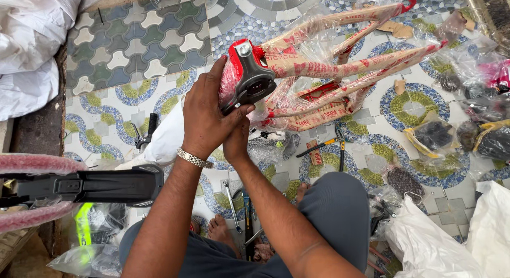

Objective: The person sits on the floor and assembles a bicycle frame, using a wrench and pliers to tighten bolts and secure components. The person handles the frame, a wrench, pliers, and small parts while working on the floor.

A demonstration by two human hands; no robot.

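The left hand [204,116] wraps over the front end of a red bicycle frame [324,70], its grip closed on the head tube where a dark grey plastic cover [252,78] sits against the red metal; the thumb presses along the lower edge of that cover. The right hand [237,142] lies directly beneath the left, mostly hidden by it, and its fingers close upward on the underside of the same front end, so both grips hold the frame clear of the tiled floor [133,44]. A metal watch band [194,159] circles the left wrist just below the grip. Away from the grip, to the right, the frame's tubes fan out, wound in brown paper and clear plastic film. Below the grip and slightly right, yellow-handled pliers [332,145] lie on the floor, and nearer the person's bare foot [223,233] rests a spanner [232,198] beside another long tool. Left of the grip a small black part [146,132] lies on the tiles, and farther left a black plastic mudguard [90,186] runs along a red wrapped piece. Far right of the grip, clear bags of small parts [435,137] are scattered, with white plastic sacks [441,241] at the lower right.
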